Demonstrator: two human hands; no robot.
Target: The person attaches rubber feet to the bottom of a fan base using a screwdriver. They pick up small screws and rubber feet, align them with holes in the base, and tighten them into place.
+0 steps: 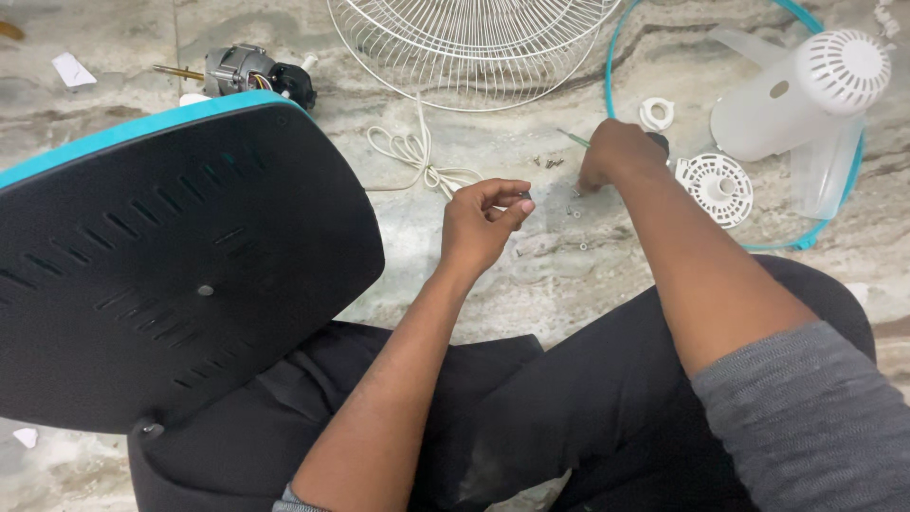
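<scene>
Your left hand [482,223] fingers pinch a tiny dark part, maybe a screw, at the fingertips, held just above the marble floor [569,275]. Your right hand [618,152] is curled shut around a green-shafted screwdriver [574,138], knuckles down among loose screws [548,162]. Near left: black fan base [171,275] on your lap. Far: white wire grille [469,43], motor [248,71], white motor housing [806,90].

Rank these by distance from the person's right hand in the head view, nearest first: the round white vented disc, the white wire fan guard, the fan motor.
From the right hand:
1. Round white vented disc, just to its right.
2. White wire fan guard, up and to the left.
3. Fan motor, far left on the floor.
</scene>
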